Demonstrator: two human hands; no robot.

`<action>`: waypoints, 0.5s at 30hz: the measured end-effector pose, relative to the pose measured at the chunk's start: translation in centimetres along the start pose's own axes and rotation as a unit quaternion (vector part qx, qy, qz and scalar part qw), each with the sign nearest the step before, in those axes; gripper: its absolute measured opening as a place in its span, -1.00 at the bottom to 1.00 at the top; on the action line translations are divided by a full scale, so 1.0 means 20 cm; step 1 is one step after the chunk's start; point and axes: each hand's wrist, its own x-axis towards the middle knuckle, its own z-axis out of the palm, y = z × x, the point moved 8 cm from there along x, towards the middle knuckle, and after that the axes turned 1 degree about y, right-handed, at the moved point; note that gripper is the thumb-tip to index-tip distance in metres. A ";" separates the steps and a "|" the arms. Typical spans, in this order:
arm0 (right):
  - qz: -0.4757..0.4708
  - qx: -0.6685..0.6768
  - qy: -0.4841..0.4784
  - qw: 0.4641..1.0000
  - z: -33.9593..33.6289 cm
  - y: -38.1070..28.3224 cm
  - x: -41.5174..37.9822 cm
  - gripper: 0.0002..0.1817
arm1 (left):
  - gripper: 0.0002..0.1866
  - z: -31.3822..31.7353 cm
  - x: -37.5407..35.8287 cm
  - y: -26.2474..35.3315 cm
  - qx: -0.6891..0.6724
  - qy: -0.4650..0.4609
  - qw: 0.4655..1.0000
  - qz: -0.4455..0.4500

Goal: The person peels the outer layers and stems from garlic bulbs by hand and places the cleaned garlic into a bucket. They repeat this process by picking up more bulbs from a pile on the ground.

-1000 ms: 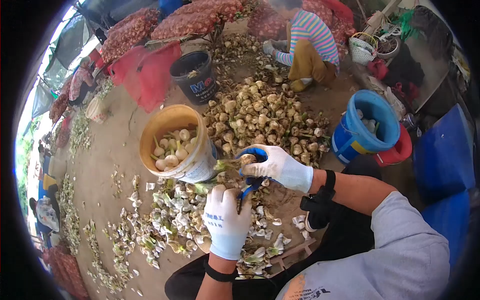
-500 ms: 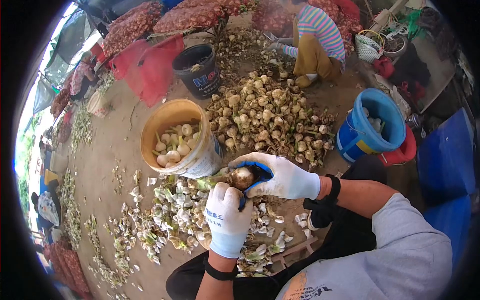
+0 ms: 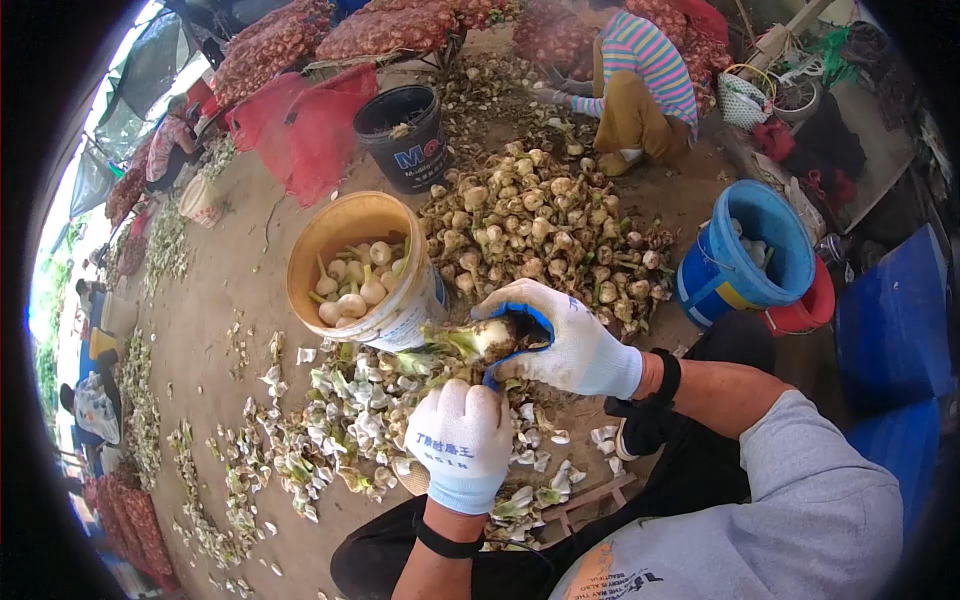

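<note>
My right hand, in a white glove with a blue palm, grips a garlic bulb by its dark root end. The bulb's pale stem points left, toward the cream bucket. Just below, my left hand is closed, knuckles up, its thumb side close to the bulb; what its fingers pinch is hidden. Cleaned white garlic bulbs lie inside the cream bucket. Beyond my hands is a heap of unpeeled garlic. Peeled-off skins litter the ground under and left of my hands.
A blue bucket holding some garlic stands right, against a red basin. A black bucket is behind the cream one. Another person crouches past the heap. Full red mesh sacks line the back.
The bulb has turned in my right hand so its pale side and stem show more. My left hand has moved slightly down, away from it. The view has shifted a little.
</note>
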 end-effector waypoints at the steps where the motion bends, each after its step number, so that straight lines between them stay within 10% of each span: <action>1: -0.001 -0.001 0.001 1.000 0.00 0.01 0.01 -0.32 | -0.69 -0.01 0.00 -0.01 0.000 0.001 1.000 0.001; 4: 0.041 0.130 0.036 0.990 -0.03 0.09 0.02 -0.32 | -0.62 -0.05 -0.04 -0.13 -0.141 0.039 0.973 -0.179; 9: -0.036 -0.025 0.002 0.999 0.01 0.02 0.00 -0.30 | -0.59 0.18 -0.14 -0.38 -0.532 0.060 0.704 -0.467; 15: -0.089 -0.085 -0.016 0.992 0.08 -0.01 -0.01 -0.36 | -0.58 0.23 -0.18 -0.39 -0.524 -0.018 0.699 -0.487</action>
